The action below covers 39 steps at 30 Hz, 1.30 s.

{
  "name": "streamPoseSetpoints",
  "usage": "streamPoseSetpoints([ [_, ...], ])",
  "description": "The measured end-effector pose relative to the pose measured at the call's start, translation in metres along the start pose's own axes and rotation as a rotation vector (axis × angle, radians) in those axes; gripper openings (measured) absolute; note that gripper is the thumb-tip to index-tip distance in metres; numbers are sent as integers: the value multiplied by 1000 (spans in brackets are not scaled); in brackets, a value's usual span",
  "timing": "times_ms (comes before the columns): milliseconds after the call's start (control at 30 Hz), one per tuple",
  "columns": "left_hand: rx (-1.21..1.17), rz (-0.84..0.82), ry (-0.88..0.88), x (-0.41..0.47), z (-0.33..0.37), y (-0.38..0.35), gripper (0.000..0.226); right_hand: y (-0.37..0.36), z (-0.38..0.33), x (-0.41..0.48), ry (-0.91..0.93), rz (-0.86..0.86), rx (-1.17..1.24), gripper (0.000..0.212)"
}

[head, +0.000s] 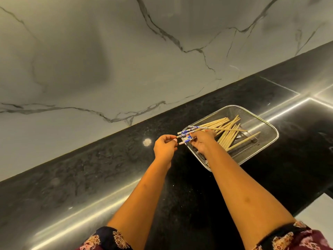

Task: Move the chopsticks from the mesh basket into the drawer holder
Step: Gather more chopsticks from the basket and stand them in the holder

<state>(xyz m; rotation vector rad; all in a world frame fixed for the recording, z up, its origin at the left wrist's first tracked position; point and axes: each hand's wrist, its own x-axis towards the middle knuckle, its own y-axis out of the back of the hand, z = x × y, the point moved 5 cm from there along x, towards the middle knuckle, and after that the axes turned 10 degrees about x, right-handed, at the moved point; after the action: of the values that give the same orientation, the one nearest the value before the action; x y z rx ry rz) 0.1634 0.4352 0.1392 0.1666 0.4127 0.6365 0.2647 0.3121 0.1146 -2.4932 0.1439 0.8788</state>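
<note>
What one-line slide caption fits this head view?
Left hand and right hand hold chopsticks at a mesh basket on a black countertop.

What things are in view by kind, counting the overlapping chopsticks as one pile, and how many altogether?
mesh basket: 1
chopstick pile: 1 (the sticks overlap too much to count singly)
hands: 2, the left hand and the right hand
Total: 4

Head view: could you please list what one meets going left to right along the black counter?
Reflected light spot → left hand → right hand, both hands holding chopsticks → mesh basket.
</note>
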Motion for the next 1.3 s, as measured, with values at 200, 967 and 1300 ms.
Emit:
streamPoseSetpoints([
  [200,-76,-42,87,3,-4,1,22,3,1,-6,2,32,-16,61],
  [967,-338,-466,300,-19,7,-14,36,-11,-22,-89,-58,-281,240,11],
  [1300,-483,-829,264,-38,33,-10,62,-16,12,-149,-125,-677,-168,17],
])
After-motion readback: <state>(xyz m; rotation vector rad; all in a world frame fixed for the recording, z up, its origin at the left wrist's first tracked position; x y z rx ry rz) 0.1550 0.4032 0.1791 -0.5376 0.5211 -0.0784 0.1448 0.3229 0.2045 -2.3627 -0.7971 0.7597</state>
